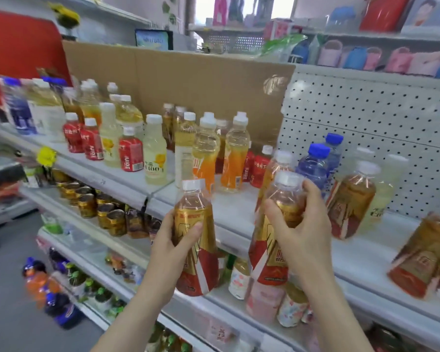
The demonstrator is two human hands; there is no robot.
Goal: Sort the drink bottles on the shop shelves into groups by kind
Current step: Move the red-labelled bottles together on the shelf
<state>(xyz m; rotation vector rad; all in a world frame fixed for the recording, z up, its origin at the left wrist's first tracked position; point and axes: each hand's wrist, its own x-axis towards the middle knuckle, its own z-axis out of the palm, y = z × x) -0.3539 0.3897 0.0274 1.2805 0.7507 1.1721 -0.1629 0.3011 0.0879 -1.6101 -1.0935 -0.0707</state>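
Observation:
My left hand [174, 241] grips a gold-and-red tea bottle [197, 260] with a white cap, held in front of the shelf edge. My right hand [299, 222] wraps the neck of a second gold-and-red tea bottle [269, 260], with another of the same kind [274, 171] right behind it. Two more of that kind stand to the right [351, 199] and at the far right [422, 260]. On the white shelf [239, 209] stand orange-labelled bottles [233, 153], pale yellow bottles [155, 151], red-labelled bottles [130, 151] and blue-capped water bottles [313, 163].
A cardboard sheet [188, 80] backs the shelf at left, white pegboard [366, 118] at right. The shelf below holds gold cans [97, 201] and floral-labelled bottles [239, 278]. Dark soda bottles [56, 301] stand low at left. Pink and blue goods sit on the top shelf [381, 57].

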